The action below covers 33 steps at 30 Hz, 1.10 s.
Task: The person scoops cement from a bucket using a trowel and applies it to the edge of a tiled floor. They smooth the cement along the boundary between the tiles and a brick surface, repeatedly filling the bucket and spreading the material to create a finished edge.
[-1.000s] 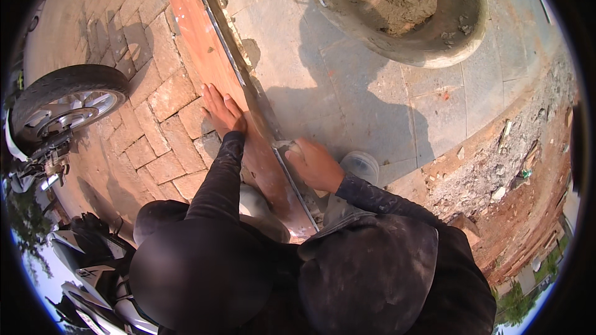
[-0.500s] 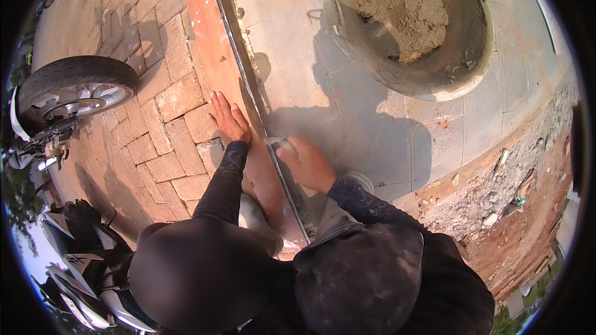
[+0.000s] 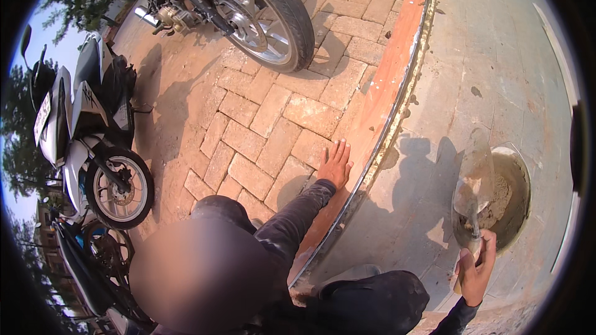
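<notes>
My left hand (image 3: 335, 164) lies flat, fingers spread, on the reddish-orange board (image 3: 380, 96) beside the paving. At the lower right, my right hand (image 3: 477, 270) is wrapped round the handle of a trowel (image 3: 475, 174). The trowel's blade points away from me, overlapping the left side of a round basin (image 3: 520, 232); whether it touches the basin cannot be told. Grey-brown wet mortar (image 3: 501, 201) is heaped inside the basin. Along the board's right side runs a thin dark edge with a rough mortar line (image 3: 397, 113).
Grey floor tiles (image 3: 410, 211) with mortar specks spread to the right of the board. On the left are brick pavers (image 3: 273, 108), a near motorcycle wheel (image 3: 267, 18) and a white parked motorcycle (image 3: 77, 105). My dark-clothed knee (image 3: 379, 304) is at the bottom.
My right hand has moved from the board's edge to the right, bringing the trowel to the mortar basin. My left hand stays flat on the board. The view has turned toward the motorcycles.
</notes>
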Each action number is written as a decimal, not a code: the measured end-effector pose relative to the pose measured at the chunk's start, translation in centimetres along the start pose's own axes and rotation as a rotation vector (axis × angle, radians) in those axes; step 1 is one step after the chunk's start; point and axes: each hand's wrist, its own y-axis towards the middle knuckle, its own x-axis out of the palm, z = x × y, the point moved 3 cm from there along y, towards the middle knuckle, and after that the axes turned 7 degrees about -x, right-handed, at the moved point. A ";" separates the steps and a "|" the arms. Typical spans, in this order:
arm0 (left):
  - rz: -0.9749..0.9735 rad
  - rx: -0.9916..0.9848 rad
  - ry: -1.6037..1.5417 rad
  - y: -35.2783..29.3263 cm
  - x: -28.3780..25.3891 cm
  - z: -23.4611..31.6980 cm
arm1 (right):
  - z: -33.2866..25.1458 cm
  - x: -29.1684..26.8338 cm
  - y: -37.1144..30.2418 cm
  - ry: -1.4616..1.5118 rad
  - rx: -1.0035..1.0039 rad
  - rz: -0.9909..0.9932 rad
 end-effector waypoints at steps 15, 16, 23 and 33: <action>-0.224 0.197 -0.091 -1.8 -0.5 0.6 | -1.3 -12.7 -3.3 -1.458 -0.296 0.121; -0.283 0.186 -0.055 -1.7 -1.0 0.9 | -1.0 -13.2 -3.0 -1.489 -0.193 0.139; -0.535 0.079 0.106 0.0 -0.8 2.4 | 2.6 -13.1 1.8 -1.869 -0.098 0.054; -0.428 0.096 0.134 -0.6 0.7 2.0 | 4.2 -12.3 4.7 -1.747 -0.169 -0.366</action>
